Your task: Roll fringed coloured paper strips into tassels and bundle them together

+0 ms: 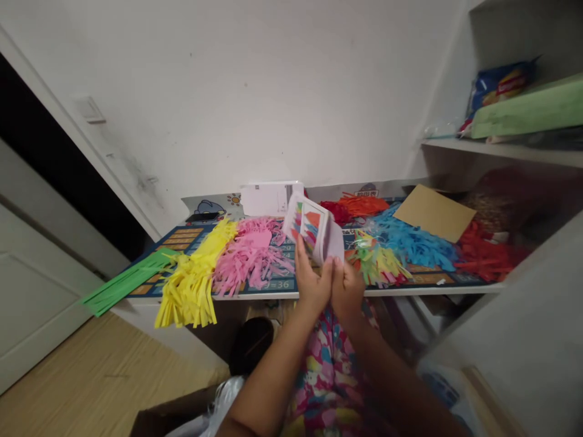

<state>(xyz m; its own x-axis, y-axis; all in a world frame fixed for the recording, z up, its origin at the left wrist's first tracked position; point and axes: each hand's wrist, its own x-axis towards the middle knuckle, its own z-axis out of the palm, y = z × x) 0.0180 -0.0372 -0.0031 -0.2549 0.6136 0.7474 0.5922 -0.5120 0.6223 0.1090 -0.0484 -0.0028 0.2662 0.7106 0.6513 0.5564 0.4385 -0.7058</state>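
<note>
Both my hands are raised over the front edge of the desk (273, 295), pressed side by side. My left hand (311, 279) and my right hand (347, 286) together grip a white packet of coloured paper (313, 229), tilted, with bright strips printed on its face. The fingers of both hands are closed on its lower end. Just beyond the packet lie a pink fringed paper pile (252, 255) and a multicoloured fringed pile (378, 261).
Fringed paper piles cover the desk: green (125, 282), yellow (194, 282), blue (412, 240), orange (362, 205), red (485, 255). A brown card (435, 212) lies at the back right. Shelves (501, 149) stand to the right. A door (31, 291) is at left.
</note>
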